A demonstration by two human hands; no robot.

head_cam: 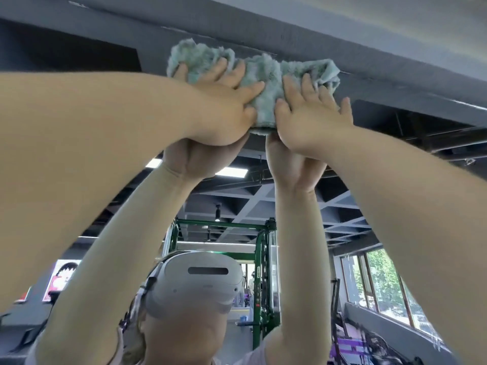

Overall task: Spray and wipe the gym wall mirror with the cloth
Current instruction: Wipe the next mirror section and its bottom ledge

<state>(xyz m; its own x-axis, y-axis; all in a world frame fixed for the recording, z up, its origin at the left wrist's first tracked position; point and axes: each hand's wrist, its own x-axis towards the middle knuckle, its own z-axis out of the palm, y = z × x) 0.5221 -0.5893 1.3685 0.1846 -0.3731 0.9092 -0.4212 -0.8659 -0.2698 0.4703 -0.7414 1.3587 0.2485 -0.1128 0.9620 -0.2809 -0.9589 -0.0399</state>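
Both arms reach overhead. Left hand and right hand lie side by side, fingers spread flat — pressing a bunched green cloth against the mirror at its top edge, just under the grey wall band. The glass below reflects the raised forearms, a white headset, a green rack and windows.

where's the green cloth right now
In the head view, the fluffy pale green cloth sits upper centre, pressed flat under both the left hand and right hand against the top edge of the wall mirror, just below the grey beam.
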